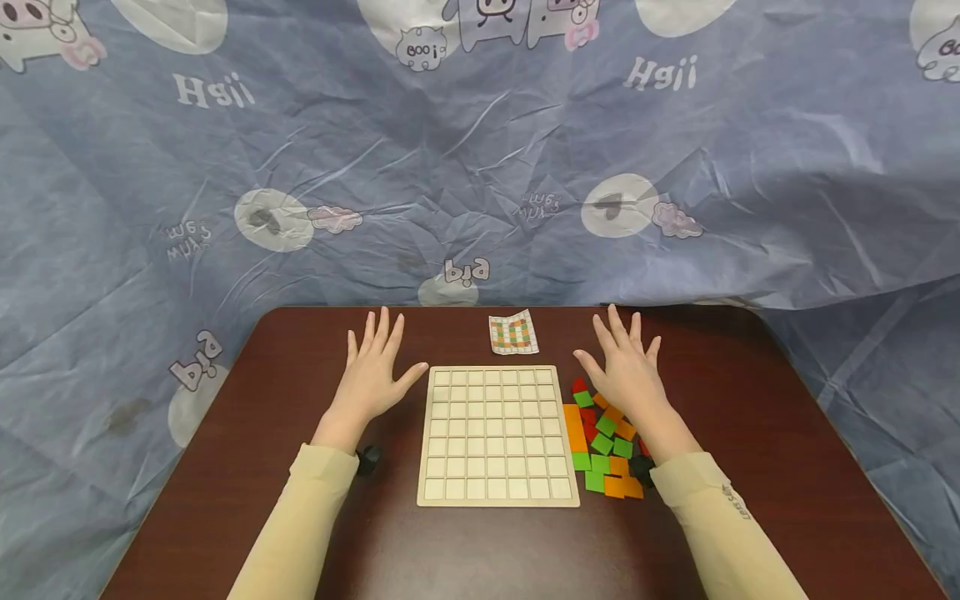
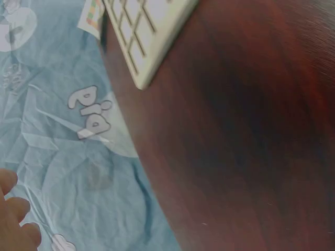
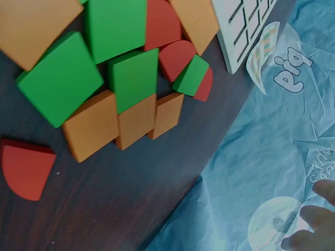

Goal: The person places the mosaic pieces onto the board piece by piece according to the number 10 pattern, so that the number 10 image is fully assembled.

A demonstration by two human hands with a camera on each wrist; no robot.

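Fingers spread, my left hand (image 1: 372,372) is held to the left of a pale grid board (image 1: 498,503), its thumb pointing at the board's upper left corner. My right hand (image 1: 627,372), also with fingers spread, is over the right side near the upper end of a pile of colored tiles. Neither hand holds anything. Green square tiles (image 3: 60,78), orange tiles (image 3: 91,125) and red quarter-round tiles (image 3: 27,170) lie loosely together, some overlapping. The board's square cells hold no tiles. Fingertips of each hand show at the edge of its wrist view.
A small paper card (image 1: 513,333) with a colored grid pattern lies behind the board, slightly curled. All this is on a dark brown table (image 1: 465,550) with rounded back corners. A blue printed cloth (image 1: 465,150) hangs behind the table and at its sides.
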